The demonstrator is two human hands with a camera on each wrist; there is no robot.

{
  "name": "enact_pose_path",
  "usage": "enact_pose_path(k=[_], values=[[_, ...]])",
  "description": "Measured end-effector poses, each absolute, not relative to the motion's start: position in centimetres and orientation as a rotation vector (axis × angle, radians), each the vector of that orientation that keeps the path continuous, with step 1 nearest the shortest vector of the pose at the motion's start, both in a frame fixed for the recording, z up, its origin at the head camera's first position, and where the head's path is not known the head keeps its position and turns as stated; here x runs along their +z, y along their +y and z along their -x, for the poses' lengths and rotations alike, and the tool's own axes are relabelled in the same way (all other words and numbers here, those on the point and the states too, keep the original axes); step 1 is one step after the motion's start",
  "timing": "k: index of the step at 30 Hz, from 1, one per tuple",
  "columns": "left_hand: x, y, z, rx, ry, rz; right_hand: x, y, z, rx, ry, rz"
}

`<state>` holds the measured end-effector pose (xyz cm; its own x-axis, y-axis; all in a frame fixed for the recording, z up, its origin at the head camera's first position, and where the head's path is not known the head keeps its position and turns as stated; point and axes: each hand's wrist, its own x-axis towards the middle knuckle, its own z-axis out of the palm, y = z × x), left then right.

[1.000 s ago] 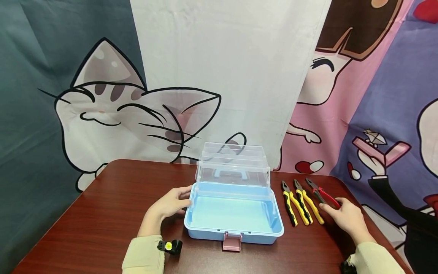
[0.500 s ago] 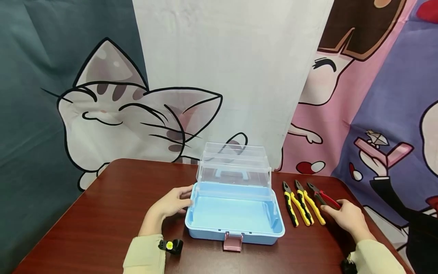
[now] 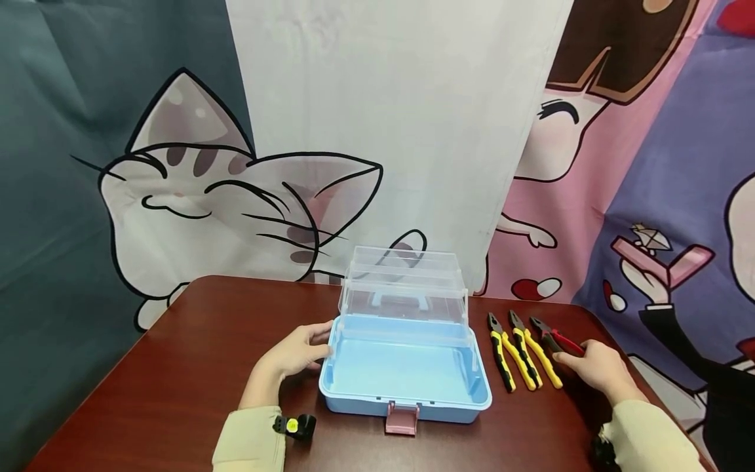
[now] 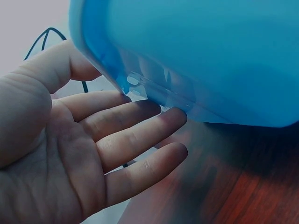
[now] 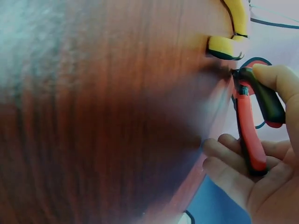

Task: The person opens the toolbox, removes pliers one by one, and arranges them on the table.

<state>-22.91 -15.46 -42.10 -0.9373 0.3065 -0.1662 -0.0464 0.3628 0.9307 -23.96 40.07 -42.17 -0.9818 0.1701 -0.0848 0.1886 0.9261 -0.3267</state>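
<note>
A light blue toolbox (image 3: pixel 354 405) stands on the table, its clear lid (image 3: pixel 404 272) raised at the back and its pink latch (image 3: pixel 402 419) hanging in front. My left hand (image 3: pixel 293 354) is at the box's left side. In the left wrist view, its fingers (image 4: pixel 135 140) are extended along the outer wall and the thumb lies by the rim. At the right, my right hand (image 3: pixel 598 370) holds red-and-black pliers (image 3: pixel 566 341). The right wrist view shows the thumb on the black handle and fingers under the red handle (image 5: pixel 250 133).
Two pairs of yellow-and-black pliers (image 3: pixel 517 362) lie side by side between the box and my right hand, jaws pointing away. The brown table (image 3: pixel 177 380) ends at a printed cloth backdrop (image 3: pixel 383 98) behind.
My right hand has shifted slightly at the red-and-black pliers and now covers more of the handle ends. My left hand and the toolbox look unchanged, apart from a small camera sway.
</note>
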Motion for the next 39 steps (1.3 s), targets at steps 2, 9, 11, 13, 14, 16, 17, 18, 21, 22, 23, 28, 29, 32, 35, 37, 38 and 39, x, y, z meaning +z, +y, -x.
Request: enact_pose_path(k=[2, 9, 11, 13, 14, 16, 17, 18, 21, 22, 23, 28, 29, 32, 35, 37, 38, 39], values=[[-42.1, -15.5, 22.8, 1.603, 2.317, -0.234, -42.2, 40.0, 24.0, -0.515, 3.019, -0.292], [-42.0, -15.4, 22.7, 1.600, 2.312, -0.229, -42.0, 39.6, 23.9, -0.477, 2.951, -0.333], [-42.0, -15.4, 22.7, 1.597, 2.315, -0.224, -42.0, 39.5, 24.0, -0.469, 2.944, -0.330], [-42.1, -15.4, 22.9, 1.603, 2.318, -0.222, -42.0, 39.4, 24.0, -0.466, 2.943, -0.324], [-42.1, -15.4, 23.0, 1.603, 2.324, -0.219, -42.1, 39.4, 24.1, -0.463, 2.943, -0.321], [-42.1, -15.4, 23.1, 1.601, 2.334, -0.216, -42.2, 39.4, 24.2, -0.461, 2.938, -0.325], [-42.1, -15.4, 23.1, 1.602, 2.334, -0.215, -42.2, 39.4, 24.3, -0.460, 2.936, -0.328], [-42.1, -15.3, 23.1, 1.604, 2.333, -0.212, -42.3, 39.4, 24.4, -0.459, 2.934, -0.332], [-42.1, -15.2, 23.0, 1.603, 2.325, -0.208, -42.6, 39.5, 24.4, -0.464, 2.930, -0.337], [-42.2, -15.2, 23.0, 1.603, 2.323, -0.211, -42.7, 39.5, 24.4, -0.465, 2.933, -0.334], [-42.2, -15.1, 23.0, 1.602, 2.324, -0.213, -42.8, 39.6, 24.3, -0.464, 2.938, -0.328], [-42.3, -14.9, 23.1, 1.594, 2.334, -0.214, -43.2, 39.8, 24.1, -0.488, 2.953, -0.303], [-42.3, -14.9, 23.1, 1.594, 2.333, -0.210, -43.2, 39.8, 24.1, -0.494, 2.954, -0.302], [-42.3, -14.9, 23.0, 1.594, 2.332, -0.210, -43.4, 39.8, 24.1, -0.507, 2.955, -0.302], [-42.2, -15.0, 23.1, 1.587, 2.334, -0.213, -43.3, 39.8, 24.0, -0.525, 2.947, -0.295], [-42.2, -15.0, 23.1, 1.589, 2.338, -0.209, -43.2, 39.7, 24.0, -0.545, 2.948, -0.277], [-42.1, -15.0, 23.2, 1.591, 2.340, -0.206, -43.1, 39.7, 24.0, -0.557, 2.950, -0.269], [-42.1, -15.0, 23.2, 1.594, 2.341, -0.201, -43.0, 39.6, 24.0, -0.564, 2.957, -0.257]])
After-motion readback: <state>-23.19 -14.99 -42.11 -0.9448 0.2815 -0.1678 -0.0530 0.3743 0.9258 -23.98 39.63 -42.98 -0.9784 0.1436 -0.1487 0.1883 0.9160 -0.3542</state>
